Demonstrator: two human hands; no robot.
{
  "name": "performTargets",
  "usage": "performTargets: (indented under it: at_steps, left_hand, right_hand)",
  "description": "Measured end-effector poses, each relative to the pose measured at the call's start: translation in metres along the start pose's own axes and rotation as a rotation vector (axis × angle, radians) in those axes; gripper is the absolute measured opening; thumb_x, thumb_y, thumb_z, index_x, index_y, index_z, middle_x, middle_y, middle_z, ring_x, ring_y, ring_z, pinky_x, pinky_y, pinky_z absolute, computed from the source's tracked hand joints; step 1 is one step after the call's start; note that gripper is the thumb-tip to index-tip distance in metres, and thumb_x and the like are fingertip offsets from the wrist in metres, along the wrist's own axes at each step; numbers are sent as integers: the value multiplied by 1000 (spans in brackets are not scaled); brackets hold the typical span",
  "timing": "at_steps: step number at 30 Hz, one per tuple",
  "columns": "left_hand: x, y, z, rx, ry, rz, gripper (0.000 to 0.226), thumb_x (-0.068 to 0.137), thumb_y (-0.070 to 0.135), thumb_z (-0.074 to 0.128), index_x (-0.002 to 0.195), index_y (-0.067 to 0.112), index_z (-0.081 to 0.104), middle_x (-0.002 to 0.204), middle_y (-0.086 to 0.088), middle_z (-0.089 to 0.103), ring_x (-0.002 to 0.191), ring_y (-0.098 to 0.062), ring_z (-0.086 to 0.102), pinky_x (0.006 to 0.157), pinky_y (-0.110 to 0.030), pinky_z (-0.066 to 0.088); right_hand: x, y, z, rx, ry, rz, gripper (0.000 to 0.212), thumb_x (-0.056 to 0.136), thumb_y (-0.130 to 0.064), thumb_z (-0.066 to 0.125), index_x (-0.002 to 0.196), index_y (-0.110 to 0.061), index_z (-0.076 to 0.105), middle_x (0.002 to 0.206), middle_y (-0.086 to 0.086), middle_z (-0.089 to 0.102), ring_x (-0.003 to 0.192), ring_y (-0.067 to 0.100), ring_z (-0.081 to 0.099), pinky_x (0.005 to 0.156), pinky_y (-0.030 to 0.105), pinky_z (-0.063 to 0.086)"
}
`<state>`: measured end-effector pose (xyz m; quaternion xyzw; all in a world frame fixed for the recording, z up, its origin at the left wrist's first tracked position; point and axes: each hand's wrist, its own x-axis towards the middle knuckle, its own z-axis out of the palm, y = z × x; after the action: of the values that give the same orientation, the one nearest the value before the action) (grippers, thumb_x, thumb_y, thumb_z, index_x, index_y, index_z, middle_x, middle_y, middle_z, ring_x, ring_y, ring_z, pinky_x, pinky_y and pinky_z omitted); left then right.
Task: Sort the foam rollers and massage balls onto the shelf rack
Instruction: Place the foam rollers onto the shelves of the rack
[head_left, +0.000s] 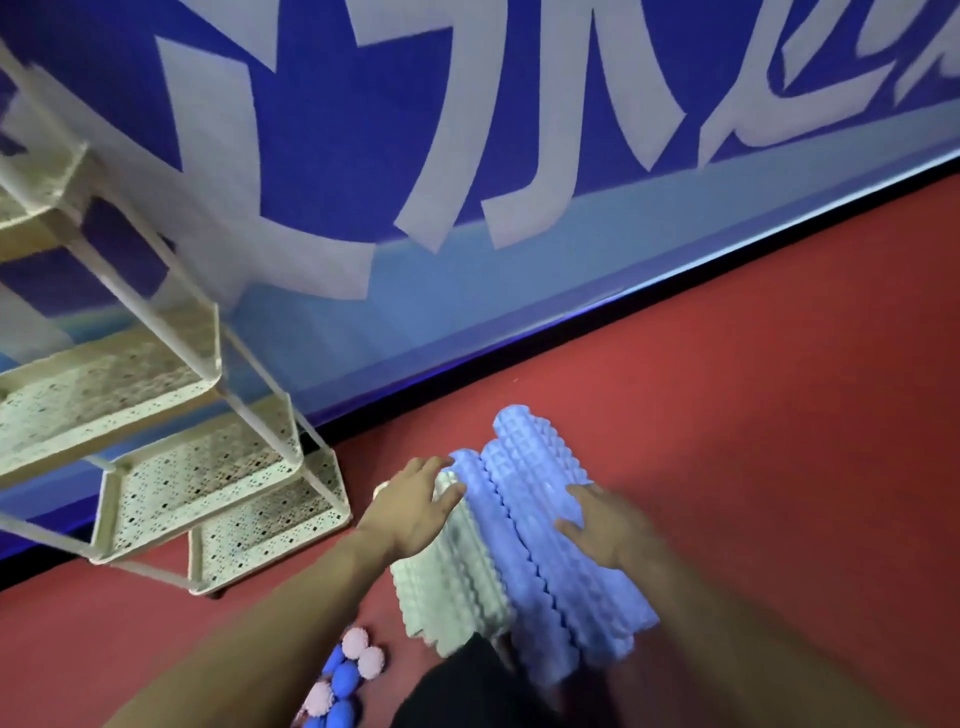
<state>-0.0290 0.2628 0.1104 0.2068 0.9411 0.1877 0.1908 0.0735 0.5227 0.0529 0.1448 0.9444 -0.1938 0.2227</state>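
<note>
Foam rollers (524, 561) lengthwise toward wall (519, 130)

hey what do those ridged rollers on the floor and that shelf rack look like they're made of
The blue rollers and the pale green roller look like moulded foam: matt, with soft-edged ridges and bumps. The shelf rack looks like cream-painted sheet metal, judging by its thin perforated trays and slim posts, though plastic can't be ruled out.
</note>
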Motion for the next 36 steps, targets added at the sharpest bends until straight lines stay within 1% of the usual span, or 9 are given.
performTargets:
  at_steps: [7,14,18,23,25,27,29,32,36]
  left_hand:
    - [37,-64,44,-100,-112,-78,51,101,51,46,147,29,43,147,-1,44,132,-20,46,113,-33,32]
    - [53,-89,80,-200,-171,-170,46,102,47,45,145,31,43,144,0,44,117,-17,56,106,-33,40]
    - [53,-90,98,-274,-187,-189,45,102,47,46,144,31,45,142,3,45,119,-17,56,105,-36,44]
    - [57,-77,107,-443,-194,-255,53,96,56,52,143,30,47,139,3,50,119,-17,57,104,-43,49]
    - [61,-63,108,-590,-199,-306,58,95,56,56,143,27,46,134,2,54,113,-16,59,99,-37,51]
    - [63,-45,106,-734,-198,-364,59,93,56,60,141,25,46,120,5,60,95,-10,62,82,-25,52]
    - [64,-29,104,-897,-203,-425,65,85,62,66,136,25,48,116,7,64,94,-7,64,78,-25,49]
    - [67,-12,103,-1148,-241,-382,64,81,59,73,130,21,59,115,2,74,101,-15,72,85,-32,54]
    - [71,-5,100,-1235,-139,-388,58,80,52,79,124,18,63,105,-1,78,93,-22,76,80,-37,59]
  right_hand:
    - [78,26,80,119,-151,269,98,85,-69,56,159,-25,9,157,14,33,140,40,36,111,47,38]
    - [106,30,100,110,-83,360,110,81,-72,62,159,-29,-2,157,15,24,139,39,37,110,50,36]
    - [108,39,110,226,-31,454,122,64,-75,74,153,-33,2,151,18,35,132,41,46,106,52,42]
    - [98,33,97,437,-4,467,105,65,-66,80,145,-20,31,125,8,60,111,30,61,92,40,51]
    - [86,18,83,732,7,376,61,77,-49,83,121,-18,54,97,2,63,85,22,60,69,28,48]
    - [73,-3,67,1005,-61,226,22,85,-32,80,92,-25,61,87,3,67,70,19,63,57,20,47]
    - [65,-19,61,1189,-153,100,23,86,-30,79,105,-21,68,101,5,76,86,15,75,67,20,55]
    - [65,-36,60,1283,-265,8,39,89,-35,75,125,-20,66,117,2,75,109,19,71,90,34,56]
    - [72,-35,60,1183,-233,-25,31,90,-54,67,113,-34,71,113,-9,75,109,10,69,100,33,54]
